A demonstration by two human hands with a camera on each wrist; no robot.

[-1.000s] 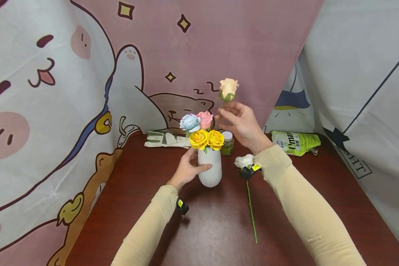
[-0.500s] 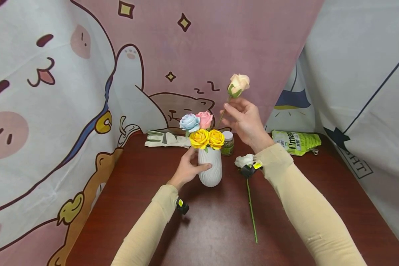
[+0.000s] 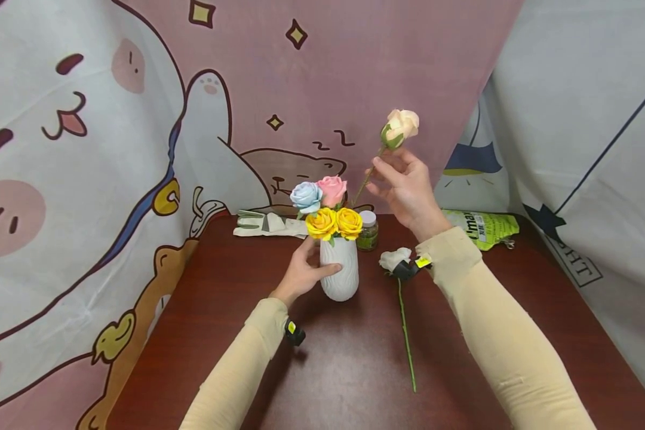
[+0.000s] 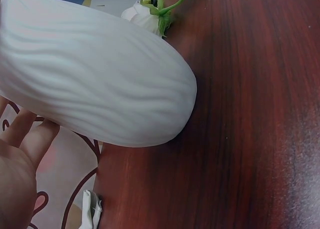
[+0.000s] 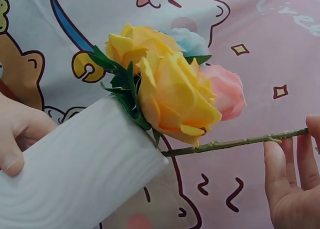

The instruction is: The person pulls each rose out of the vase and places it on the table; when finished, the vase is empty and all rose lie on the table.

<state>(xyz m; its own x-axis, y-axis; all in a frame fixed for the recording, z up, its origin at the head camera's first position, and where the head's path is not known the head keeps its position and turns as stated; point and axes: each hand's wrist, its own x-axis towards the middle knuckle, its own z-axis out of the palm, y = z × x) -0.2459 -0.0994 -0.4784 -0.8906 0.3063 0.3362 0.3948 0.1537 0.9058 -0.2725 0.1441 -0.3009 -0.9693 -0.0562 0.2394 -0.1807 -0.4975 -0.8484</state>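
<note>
My left hand (image 3: 301, 276) grips the white ribbed vase (image 3: 341, 272), thumb across its front and fingers behind. Two yellow roses (image 3: 349, 223), a blue rose (image 3: 306, 197) and a pink rose (image 3: 332, 190) stand in its mouth. To the upper right, my right hand (image 3: 408, 188) pinches the stem of a cream rose (image 3: 403, 126), its bloom above the fingers. In the right wrist view that stem (image 5: 230, 143) slants down to the vase's rim, where its lower end goes out of sight beside the yellow roses. The left wrist view has the vase's rounded base (image 4: 170, 104) close over the tabletop.
A white rose (image 3: 395, 260) lies on the dark red table (image 3: 220, 334), right of the vase, its stem pointing toward me. Behind stand a lidded jar (image 3: 368, 233), a white glove (image 3: 269, 225) and a green bag (image 3: 486, 230). Printed cloth hangs around the table.
My right hand has moved right and slightly up with the cream rose, whose stem now leans further right. The left hand and the vase have stayed in place.
</note>
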